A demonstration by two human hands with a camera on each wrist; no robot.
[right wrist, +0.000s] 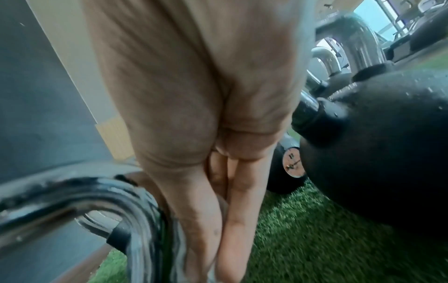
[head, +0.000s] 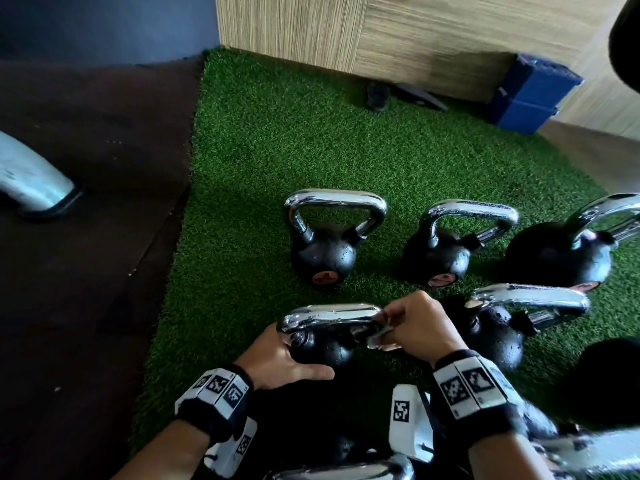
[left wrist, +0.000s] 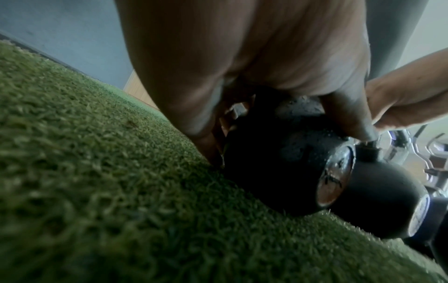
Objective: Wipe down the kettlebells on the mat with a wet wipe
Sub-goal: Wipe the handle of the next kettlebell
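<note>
Green turf mat (head: 263,140) by a wood-panelled wall, kettlebells standing in rows.

Near kettlebell (head: 322,348) sits upright at the mat's front, chrome handle (head: 329,313) running left to right. Left hand (head: 287,362) cups the black ball, fingers curled round its left side, thumb along the front. Right hand (head: 419,327) pinches the wet wipe (head: 375,337) on the handle's right-hand bend, so the wiping path should lie leftward along the bar.

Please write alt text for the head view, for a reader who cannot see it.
Two hands work on a kettlebell on green turf: the left hand holds its black body, the right hand presses a wipe on its chrome handle. Four more kettlebells stand behind and to the right.
</note>
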